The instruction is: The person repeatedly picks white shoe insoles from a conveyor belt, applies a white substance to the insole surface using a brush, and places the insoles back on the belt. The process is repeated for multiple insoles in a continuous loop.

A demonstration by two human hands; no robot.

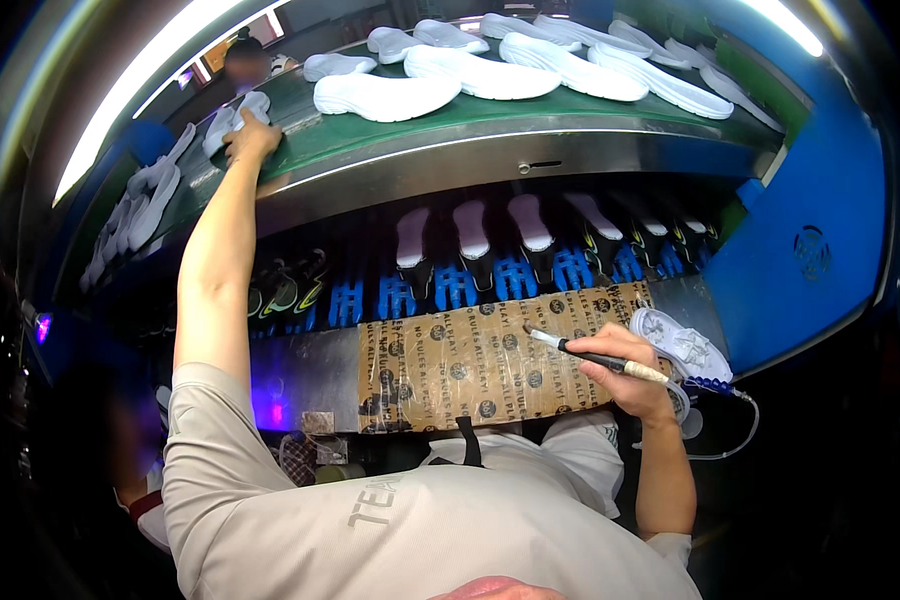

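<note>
My left hand reaches far forward to the upper green belt, its fingers closed over a white shoe sole. Another pale sole piece shows just beyond the fingers. In front of my body, my right hand grips a brush with a dark handle, its bristles pointing left above the brown-papered bench. Beside that hand lies a white sole with a patterned face turned up. A blue coiled hose with a thin clear tube sits near my right wrist.
Many white soles lie across the green belt, whose metal edge crosses ahead. On a lower level, several shoe uppers stand bottom-up by blue supports. A blue panel bounds the right. Another person is beyond the belt.
</note>
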